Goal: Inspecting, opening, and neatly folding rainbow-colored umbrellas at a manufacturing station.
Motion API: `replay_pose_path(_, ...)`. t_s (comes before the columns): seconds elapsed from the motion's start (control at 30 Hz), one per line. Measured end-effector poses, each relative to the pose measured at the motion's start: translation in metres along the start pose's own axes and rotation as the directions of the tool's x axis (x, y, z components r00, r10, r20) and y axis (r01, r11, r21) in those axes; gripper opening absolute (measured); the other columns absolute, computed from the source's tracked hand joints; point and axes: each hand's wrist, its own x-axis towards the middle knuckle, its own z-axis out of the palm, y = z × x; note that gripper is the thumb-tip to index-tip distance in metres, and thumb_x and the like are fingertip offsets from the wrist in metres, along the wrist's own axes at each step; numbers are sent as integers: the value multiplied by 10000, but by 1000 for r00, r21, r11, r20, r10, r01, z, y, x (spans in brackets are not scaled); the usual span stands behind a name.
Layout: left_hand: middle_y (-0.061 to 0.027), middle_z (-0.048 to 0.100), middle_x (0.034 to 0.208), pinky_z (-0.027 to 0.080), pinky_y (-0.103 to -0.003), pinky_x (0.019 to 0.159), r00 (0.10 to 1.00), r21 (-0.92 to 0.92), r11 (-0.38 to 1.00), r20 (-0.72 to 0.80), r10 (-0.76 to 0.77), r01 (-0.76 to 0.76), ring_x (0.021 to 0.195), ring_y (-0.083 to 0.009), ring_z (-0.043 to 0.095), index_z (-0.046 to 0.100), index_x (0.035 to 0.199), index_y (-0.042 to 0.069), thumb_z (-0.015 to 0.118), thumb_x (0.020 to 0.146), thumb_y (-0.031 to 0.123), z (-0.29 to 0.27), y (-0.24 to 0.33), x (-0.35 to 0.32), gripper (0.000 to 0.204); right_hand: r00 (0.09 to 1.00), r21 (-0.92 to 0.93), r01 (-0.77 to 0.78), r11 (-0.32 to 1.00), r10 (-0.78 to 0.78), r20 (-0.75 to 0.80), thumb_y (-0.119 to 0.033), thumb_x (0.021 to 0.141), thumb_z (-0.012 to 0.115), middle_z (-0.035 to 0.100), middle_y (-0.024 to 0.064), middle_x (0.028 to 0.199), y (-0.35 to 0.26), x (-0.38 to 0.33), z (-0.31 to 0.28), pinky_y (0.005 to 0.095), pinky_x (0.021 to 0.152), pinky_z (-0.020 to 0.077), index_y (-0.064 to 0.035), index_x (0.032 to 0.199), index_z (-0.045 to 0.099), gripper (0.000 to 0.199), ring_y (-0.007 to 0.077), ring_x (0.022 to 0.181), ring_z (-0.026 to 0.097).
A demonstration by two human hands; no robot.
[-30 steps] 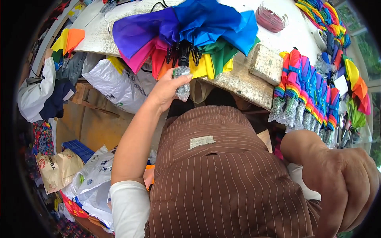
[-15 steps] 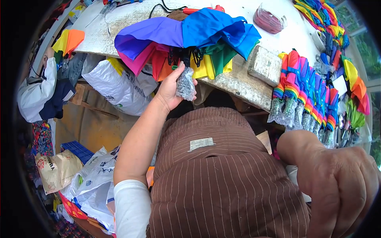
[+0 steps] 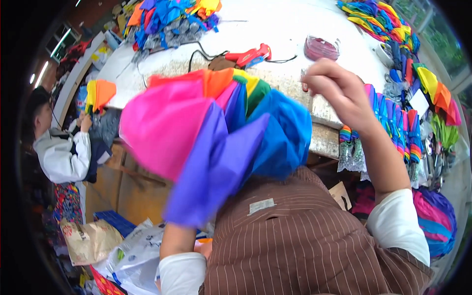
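A loosely folded rainbow umbrella (image 3: 231, 132) is turned with its pink, purple and blue panels toward me, smeared by motion. My left forearm (image 3: 179, 239) runs up behind the cloth, which hides my left hand. Only that arm bears the umbrella, whose bubble-wrapped handle showed in my left hand a moment before. To the right of the canopy, my right hand (image 3: 344, 93) is raised over the table edge, fingers loosely bent and apart, with nothing visible between them. By its fingertips is a small red-handled item (image 3: 305, 84) too small to name; I cannot tell whether they touch.
Folded umbrellas with rainbow edges (image 3: 403, 132) line the table's right side. On the white table (image 3: 255, 32) are a red tool (image 3: 253, 55), a clear tub (image 3: 322, 47) and a colourful umbrella pile (image 3: 169, 22). A person (image 3: 64, 147) works at left. Bags (image 3: 91, 241) stand below.
The umbrella has swung toward me and turned, its canopy now covering my left hand. My right hand has moved from the lower right up to the table edge, and its fingers have loosened.
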Motion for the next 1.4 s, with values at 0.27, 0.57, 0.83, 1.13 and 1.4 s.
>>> replay_pose_path(0.27, -135, 588, 1123, 424, -384, 903, 994, -131, 991, -94, -49, 36, 1056, -253, 549, 507, 1212, 0, 618, 830, 203, -18, -6, 25, 447, 845, -62, 483, 874, -446, 296, -112, 795, 681, 602, 75, 1134, -12, 19, 20, 356, 894, 458, -89, 1139, 641, 347, 255, 1035, 569)
replay_pose_path(0.57, -131, 589, 1119, 422, -383, 905, 970, -315, 946, -197, -141, 74, 1054, -249, 548, 507, 1215, 0, 614, 837, 198, -26, -15, 61, 440, 874, 98, 427, 899, -438, 212, -120, 717, 762, 651, 64, 938, -15, 13, 11, 316, 777, 491, -79, 981, 688, 277, 202, 889, 610)
replay_pose_path(0.83, -128, 590, 1115, 421, -382, 906, 933, -489, 867, -258, -251, 98, 1052, -245, 548, 508, 1217, 1, 611, 843, 193, -36, -8, 96, 433, 993, 498, -29, 867, 81, -83, -50, 807, 691, 636, 27, 943, 37, 5, 23, 247, 842, 485, -17, 1021, 643, 222, 114, 927, 603)
replay_pose_path(1.13, -124, 591, 1111, 420, -381, 907, 874, -670, 708, -185, -450, 223, 1050, -240, 547, 508, 1220, 1, 608, 850, 188, -61, 20, 82, 426, 926, 389, -359, 849, 377, 30, -175, 870, 654, 658, 51, 1015, 62, 29, 39, 267, 844, 477, -14, 1151, 613, 326, 108, 903, 598)
replay_pose_path(1.4, -66, 585, 1123, 437, -311, 874, 540, -748, -222, 620, -569, 625, 1006, -141, 554, 469, 1267, 0, 581, 899, 168, -62, 75, 96, 419, 631, 573, -259, 778, 585, -509, -411, 936, 508, 519, 131, 1191, 149, -18, -29, 328, 947, 413, 32, 1259, 482, 549, 204, 1109, 501)
